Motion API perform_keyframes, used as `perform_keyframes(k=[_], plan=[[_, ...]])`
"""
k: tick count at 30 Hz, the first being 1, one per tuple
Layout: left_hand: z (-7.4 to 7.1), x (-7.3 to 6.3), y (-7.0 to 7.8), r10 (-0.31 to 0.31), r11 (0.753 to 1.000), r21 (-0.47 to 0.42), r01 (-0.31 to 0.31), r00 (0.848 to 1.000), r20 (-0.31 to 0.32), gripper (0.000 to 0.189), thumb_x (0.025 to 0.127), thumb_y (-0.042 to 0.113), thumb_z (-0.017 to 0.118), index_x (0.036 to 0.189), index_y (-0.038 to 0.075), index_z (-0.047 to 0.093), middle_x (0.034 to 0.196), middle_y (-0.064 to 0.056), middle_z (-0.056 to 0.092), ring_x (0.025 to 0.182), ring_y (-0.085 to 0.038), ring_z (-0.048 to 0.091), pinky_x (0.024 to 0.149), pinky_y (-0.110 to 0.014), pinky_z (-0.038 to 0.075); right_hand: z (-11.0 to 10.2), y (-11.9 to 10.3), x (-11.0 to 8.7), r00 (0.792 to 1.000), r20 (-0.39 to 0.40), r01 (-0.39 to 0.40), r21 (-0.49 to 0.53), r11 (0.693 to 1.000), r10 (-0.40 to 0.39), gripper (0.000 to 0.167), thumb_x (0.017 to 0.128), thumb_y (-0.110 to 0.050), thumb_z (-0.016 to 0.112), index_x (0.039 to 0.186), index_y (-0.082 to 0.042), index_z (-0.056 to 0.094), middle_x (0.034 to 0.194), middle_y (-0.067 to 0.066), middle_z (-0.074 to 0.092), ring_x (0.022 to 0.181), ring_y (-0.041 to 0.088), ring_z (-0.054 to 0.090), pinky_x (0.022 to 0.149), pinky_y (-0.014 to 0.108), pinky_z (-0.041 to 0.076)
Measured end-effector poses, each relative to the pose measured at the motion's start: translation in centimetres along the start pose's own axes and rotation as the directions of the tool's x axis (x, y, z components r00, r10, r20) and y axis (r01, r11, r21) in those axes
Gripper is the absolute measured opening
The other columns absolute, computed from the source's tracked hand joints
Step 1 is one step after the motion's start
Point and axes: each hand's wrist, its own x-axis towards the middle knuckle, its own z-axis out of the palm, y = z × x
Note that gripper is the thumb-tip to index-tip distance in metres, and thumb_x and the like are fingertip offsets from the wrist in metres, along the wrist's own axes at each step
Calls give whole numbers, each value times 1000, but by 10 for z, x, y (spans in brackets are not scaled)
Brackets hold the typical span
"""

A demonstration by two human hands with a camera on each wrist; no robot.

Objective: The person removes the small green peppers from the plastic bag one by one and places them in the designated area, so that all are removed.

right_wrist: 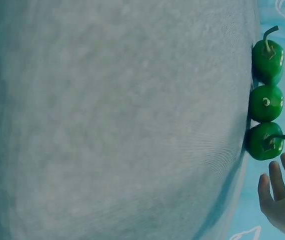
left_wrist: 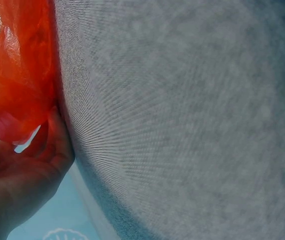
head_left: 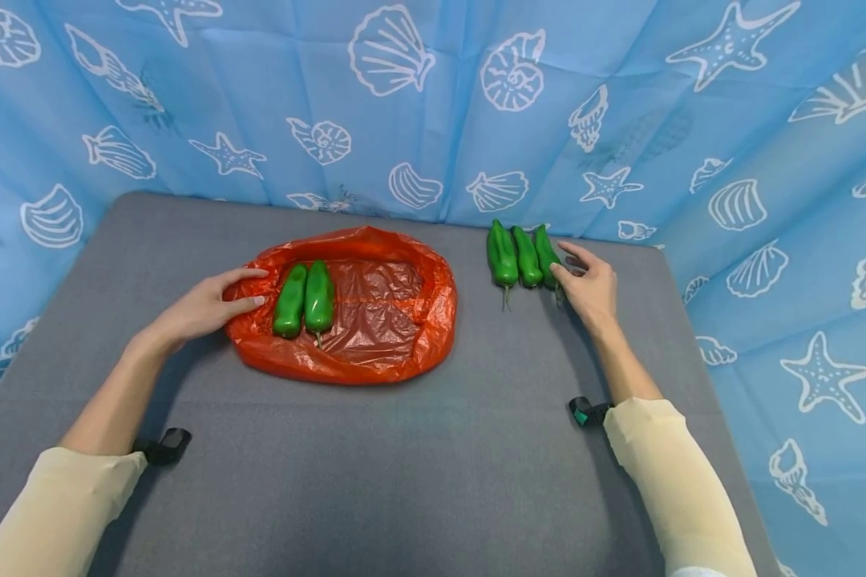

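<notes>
A red plastic bag (head_left: pixel 433 336) lies spread on the table with its rim rolled outward. Inside, at its left end, two green peppers (head_left: pixel 291 300) lie side by side. My left hand (head_left: pixel 198 308) holds the bag's left edge, thumb and index finger over the rim; the left wrist view shows the other fingers curled against the red plastic (left_wrist: pixel 20 75) from outside. Toward the back right, three more green peppers (head_left: pixel 502 255) lie in a row. Beside the rightmost pepper (right_wrist: pixel 265 141) is my right hand (head_left: pixel 588 284), its fingers spread and relaxed, holding nothing.
A grey cloth covers the table (head_left: pixel 375 465). Behind it and along the right hangs a blue curtain (head_left: pixel 447 144) with white shell prints. Black straps with small devices (head_left: pixel 164 447) sit on both wrists.
</notes>
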Motion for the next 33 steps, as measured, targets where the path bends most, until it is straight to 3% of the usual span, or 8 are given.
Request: perform_keyframes(k=[6, 14, 20, 27, 33], plan=[[1, 1, 1, 0, 1000, 4, 0, 1000, -2, 69, 100, 48, 55, 154, 11, 34, 160, -28, 18, 145, -49, 16, 112, -67, 19, 2, -8, -4, 996, -56, 68, 74, 995, -64, 38, 91, -13, 71, 130, -11, 67, 128, 17, 66, 115, 30, 63, 98, 41, 50], [1, 1, 0, 10, 1000, 2, -10, 1000, -8, 67, 100, 46, 56, 153, 11, 35, 160, -27, 19, 145, -48, 16, 112, -66, 19, 7, -19, -10, 989, -73, 134, 129, 983, -126, 38, 90, -7, 72, 127, -11, 69, 123, 19, 67, 111, 33, 65, 97, 45, 50], [0, 0, -1, 13, 1000, -3, -13, 1000, -7, 67, 100, 45, 56, 153, 9, 35, 160, -28, 17, 146, -49, 15, 113, -66, 18, 12, -32, -16, 987, -37, 159, 183, 970, -155, 40, 90, -6, 72, 129, -4, 66, 125, 21, 66, 111, 36, 63, 98, 47, 49], [0, -1, 0, 9, 1000, 6, -9, 1000, -6, 67, 101, 44, 56, 154, 9, 34, 160, -28, 16, 145, -49, 14, 113, -67, 17, 12, -77, -36, 980, 4, 193, 243, 951, -200, 41, 88, 5, 68, 129, 2, 64, 124, 26, 64, 110, 44, 62, 95, 55, 49], [0, -1, 2, 14, 1000, 11, -13, 1000, -4, 67, 101, 43, 56, 154, 8, 33, 161, -28, 13, 146, -50, 11, 113, -68, 14, 18, -96, -46, 973, 54, 199, 294, 935, -224, 40, 89, 6, 68, 129, 6, 62, 124, 24, 65, 110, 43, 62, 94, 45, 52]])
